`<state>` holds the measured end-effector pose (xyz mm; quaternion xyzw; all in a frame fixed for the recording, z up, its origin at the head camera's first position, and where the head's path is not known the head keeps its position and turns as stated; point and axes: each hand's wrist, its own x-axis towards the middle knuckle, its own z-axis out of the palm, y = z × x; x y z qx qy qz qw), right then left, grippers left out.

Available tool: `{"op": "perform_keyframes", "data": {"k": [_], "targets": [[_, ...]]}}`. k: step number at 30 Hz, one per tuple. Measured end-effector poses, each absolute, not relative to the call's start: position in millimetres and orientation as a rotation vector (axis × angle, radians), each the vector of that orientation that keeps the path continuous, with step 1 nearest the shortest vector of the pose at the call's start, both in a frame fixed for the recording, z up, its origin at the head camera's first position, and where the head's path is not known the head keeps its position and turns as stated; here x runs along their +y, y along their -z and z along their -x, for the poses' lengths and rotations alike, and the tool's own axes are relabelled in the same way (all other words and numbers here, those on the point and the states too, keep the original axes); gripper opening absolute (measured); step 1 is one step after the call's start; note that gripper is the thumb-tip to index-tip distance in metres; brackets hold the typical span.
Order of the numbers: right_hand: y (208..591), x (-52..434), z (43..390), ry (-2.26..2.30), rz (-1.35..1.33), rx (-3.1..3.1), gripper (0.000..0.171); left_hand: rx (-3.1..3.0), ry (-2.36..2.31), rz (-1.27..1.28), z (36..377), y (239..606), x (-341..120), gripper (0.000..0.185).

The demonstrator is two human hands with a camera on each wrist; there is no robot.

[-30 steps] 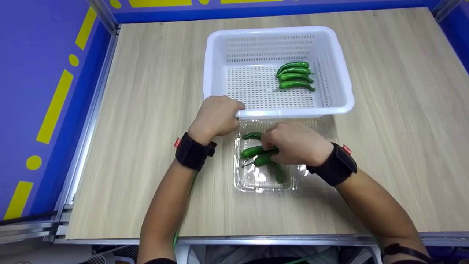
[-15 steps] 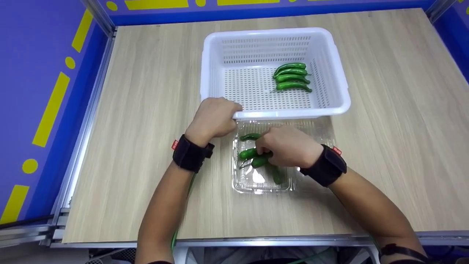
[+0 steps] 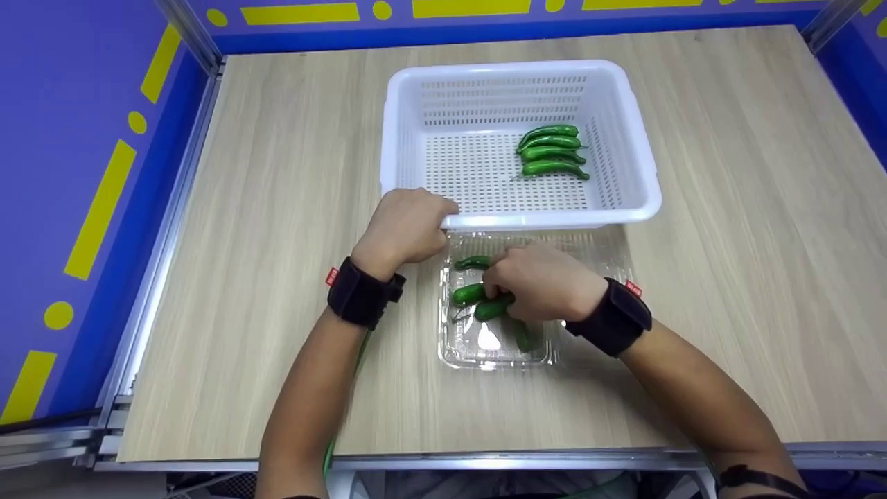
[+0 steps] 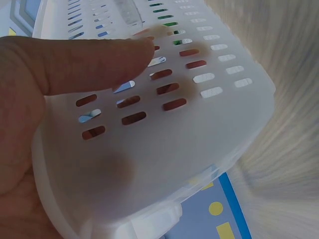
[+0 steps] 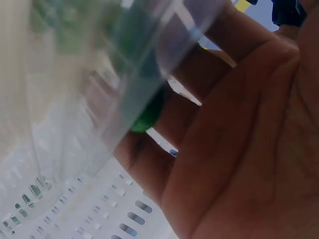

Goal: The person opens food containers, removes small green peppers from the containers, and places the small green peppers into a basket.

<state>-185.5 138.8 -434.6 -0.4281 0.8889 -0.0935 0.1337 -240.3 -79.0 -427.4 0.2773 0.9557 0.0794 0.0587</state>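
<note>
**Hands at the basket and the pepper tray**

While the left hand [image 3: 409,225] grips the near-left corner of the white basket [image 3: 416,104], the right hand [image 3: 537,281] pinches a green chili pepper [image 3: 490,308] in the clear plastic tray [image 3: 495,357], at 6 o'clock of the basket. Four peppers [image 3: 552,159] lie inside the basket, at 3 o'clock.
</note>
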Motion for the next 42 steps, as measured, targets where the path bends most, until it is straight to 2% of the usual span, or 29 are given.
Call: {"op": "perform_keyframes", "data": {"k": [18,42], "targets": [[426,144,184,0.326,1.229,2.546,0.019,2.861,-0.265,-0.828,240,427,-78,0.024],[396,160,185,0.418,1.259,2.591,0.016,2.860,-0.293,-0.827,239,426,-79,0.026]]}}
